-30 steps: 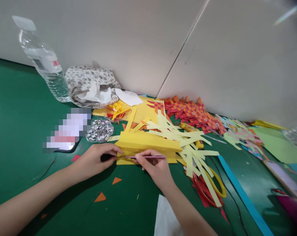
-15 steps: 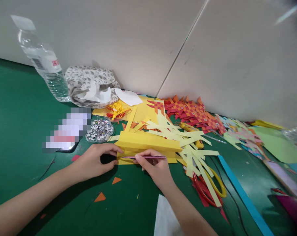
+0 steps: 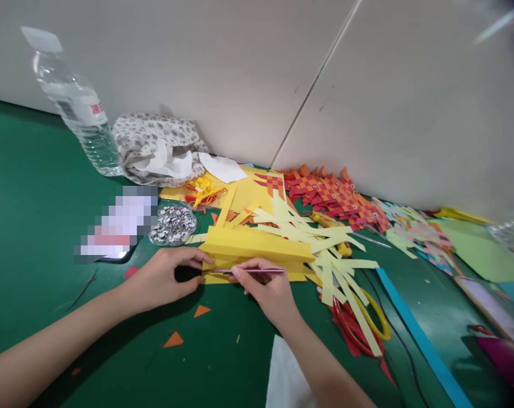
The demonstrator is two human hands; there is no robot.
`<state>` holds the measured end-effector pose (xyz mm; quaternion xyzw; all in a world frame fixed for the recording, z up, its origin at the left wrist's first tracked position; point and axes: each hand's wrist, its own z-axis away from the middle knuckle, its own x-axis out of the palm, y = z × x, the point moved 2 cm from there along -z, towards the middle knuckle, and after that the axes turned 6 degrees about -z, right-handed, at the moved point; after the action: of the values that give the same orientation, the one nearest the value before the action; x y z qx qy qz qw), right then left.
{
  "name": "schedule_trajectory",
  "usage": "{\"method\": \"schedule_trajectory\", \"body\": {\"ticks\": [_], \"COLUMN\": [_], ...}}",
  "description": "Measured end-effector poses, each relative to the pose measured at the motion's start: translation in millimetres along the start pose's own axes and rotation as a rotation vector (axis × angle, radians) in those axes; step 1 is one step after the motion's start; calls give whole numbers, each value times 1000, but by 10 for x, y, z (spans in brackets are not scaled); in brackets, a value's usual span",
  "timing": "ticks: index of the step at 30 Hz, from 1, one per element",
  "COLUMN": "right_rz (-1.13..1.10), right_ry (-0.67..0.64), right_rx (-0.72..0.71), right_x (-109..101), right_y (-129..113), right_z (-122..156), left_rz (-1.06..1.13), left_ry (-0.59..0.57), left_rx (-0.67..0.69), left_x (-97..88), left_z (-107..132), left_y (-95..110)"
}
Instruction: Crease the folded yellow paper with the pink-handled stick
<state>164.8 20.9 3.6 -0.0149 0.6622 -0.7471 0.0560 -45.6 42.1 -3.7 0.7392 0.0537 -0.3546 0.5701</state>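
Note:
A folded stack of yellow paper [image 3: 257, 246] lies on the green table [image 3: 35, 187]. My left hand [image 3: 165, 277] is closed, pinching the stack's left corner and pressing it down. My right hand [image 3: 267, 289] is closed on a thin purple pen [image 3: 250, 271], held almost flat along the paper's near edge with its tip pointing left towards my left hand. Pale yellow paper strips [image 3: 325, 249] fan out just to the right of the stack.
A water bottle [image 3: 76, 107] and a patterned cloth [image 3: 158, 147] stand at the back left, with a dish of googly eyes [image 3: 173, 224] nearby. Woven paper fish [image 3: 333, 198] line the wall. Scissors [image 3: 362, 326] lie at the right. Small paper scraps dot the near table.
The pen and my right hand have slid slightly left along the paper's edge. My left hand stays on the corner.

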Motion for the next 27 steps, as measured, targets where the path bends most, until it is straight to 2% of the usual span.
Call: {"method": "schedule_trajectory", "body": {"ticks": [19, 27], "right_rz": [-18, -27], "right_ry": [87, -10], "right_rx": [-27, -15], "right_x": [-41, -15], "right_y": [-9, -12], "right_z": [-12, -7], "left_rz": [45, 32], "left_ry": [6, 3], "left_rx": [-63, -41], "left_x": [4, 10], "left_z": [-5, -2], "left_y": [-2, -29]}}
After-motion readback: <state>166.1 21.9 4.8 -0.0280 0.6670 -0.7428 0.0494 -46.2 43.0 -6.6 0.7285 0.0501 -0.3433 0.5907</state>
